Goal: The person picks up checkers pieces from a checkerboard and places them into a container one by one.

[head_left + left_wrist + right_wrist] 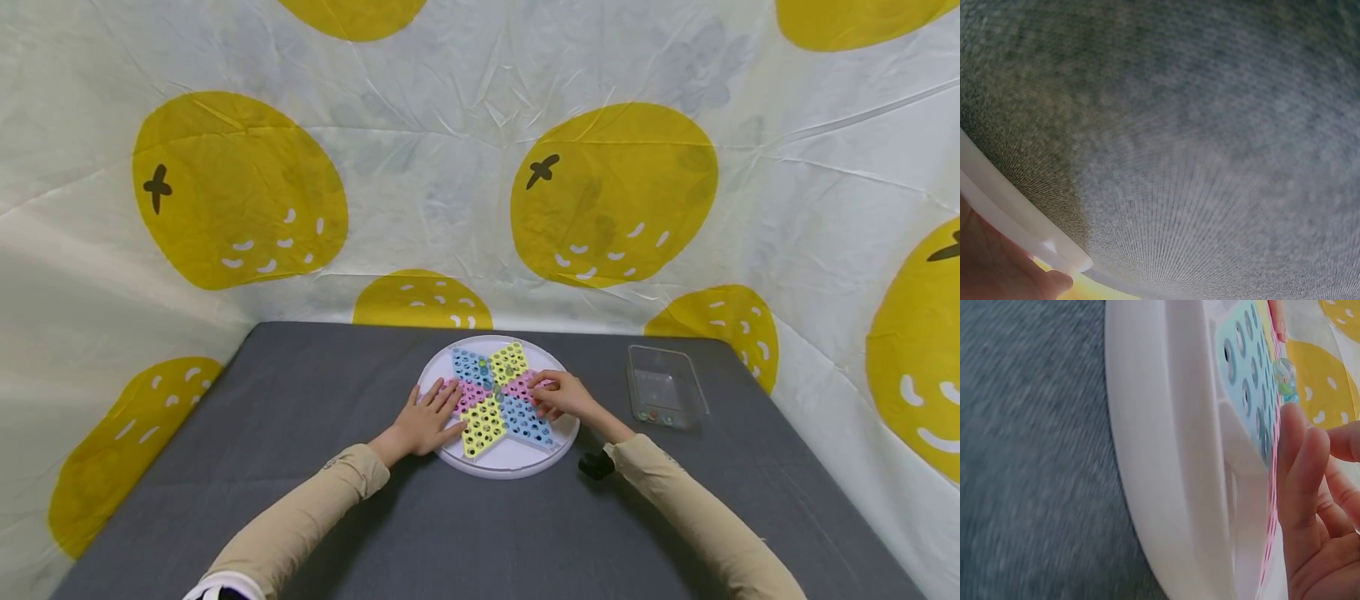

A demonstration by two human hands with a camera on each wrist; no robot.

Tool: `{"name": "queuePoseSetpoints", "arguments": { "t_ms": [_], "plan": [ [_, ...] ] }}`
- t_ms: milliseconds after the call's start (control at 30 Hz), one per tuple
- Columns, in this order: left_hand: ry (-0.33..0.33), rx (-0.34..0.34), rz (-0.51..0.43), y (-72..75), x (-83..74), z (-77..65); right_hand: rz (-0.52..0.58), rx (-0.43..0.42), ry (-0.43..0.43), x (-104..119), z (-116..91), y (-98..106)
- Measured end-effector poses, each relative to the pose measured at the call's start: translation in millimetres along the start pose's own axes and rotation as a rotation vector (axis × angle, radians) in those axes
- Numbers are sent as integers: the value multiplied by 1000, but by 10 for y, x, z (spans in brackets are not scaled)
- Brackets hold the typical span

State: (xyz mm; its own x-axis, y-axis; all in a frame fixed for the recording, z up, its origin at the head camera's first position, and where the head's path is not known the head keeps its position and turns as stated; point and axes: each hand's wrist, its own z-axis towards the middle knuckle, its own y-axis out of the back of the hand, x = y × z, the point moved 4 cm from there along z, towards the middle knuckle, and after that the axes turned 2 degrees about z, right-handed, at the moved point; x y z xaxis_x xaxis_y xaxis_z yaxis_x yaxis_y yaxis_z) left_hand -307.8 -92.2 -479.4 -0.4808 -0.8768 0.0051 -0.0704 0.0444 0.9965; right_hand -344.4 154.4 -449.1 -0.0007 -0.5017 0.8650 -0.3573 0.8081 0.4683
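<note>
A round white Chinese checkers board [508, 467] lies on the dark table, with a six-pointed star of yellow, pink and blue holed sections. Several glass marbles [497, 392] sit around its middle and on the far blue section; one clear marble [1285, 372] shows up close in the right wrist view. My left hand [427, 419] rests with spread fingers on the board's left side, beside the pink section. Over the right pink section is my right hand [564, 394], thumb and fingertips [1310, 447] drawn together. Whether a marble is between them is hidden.
A clear plastic tray [663, 379] stands right of the board, several marbles [654, 417] along its near side. A small black object [596, 465] sits by the right wrist. A white cloth with yellow fruit prints [450, 192] hangs behind the grey table [337, 367].
</note>
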Motion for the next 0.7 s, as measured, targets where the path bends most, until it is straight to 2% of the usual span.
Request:
{"name": "queuePoseSetpoints", "arguments": {
  "t_ms": [267,533,700],
  "plan": [
    [-3,-10,-4,-9,-2,4,33,-12,-20,-17,92,-107],
    [-6,-24,-3,62,-35,-37,25,-61,-36,13,162,-158],
    [-7,-30,-3,69,-40,-40,31,-70,34,60,178,-160]
  ]
}}
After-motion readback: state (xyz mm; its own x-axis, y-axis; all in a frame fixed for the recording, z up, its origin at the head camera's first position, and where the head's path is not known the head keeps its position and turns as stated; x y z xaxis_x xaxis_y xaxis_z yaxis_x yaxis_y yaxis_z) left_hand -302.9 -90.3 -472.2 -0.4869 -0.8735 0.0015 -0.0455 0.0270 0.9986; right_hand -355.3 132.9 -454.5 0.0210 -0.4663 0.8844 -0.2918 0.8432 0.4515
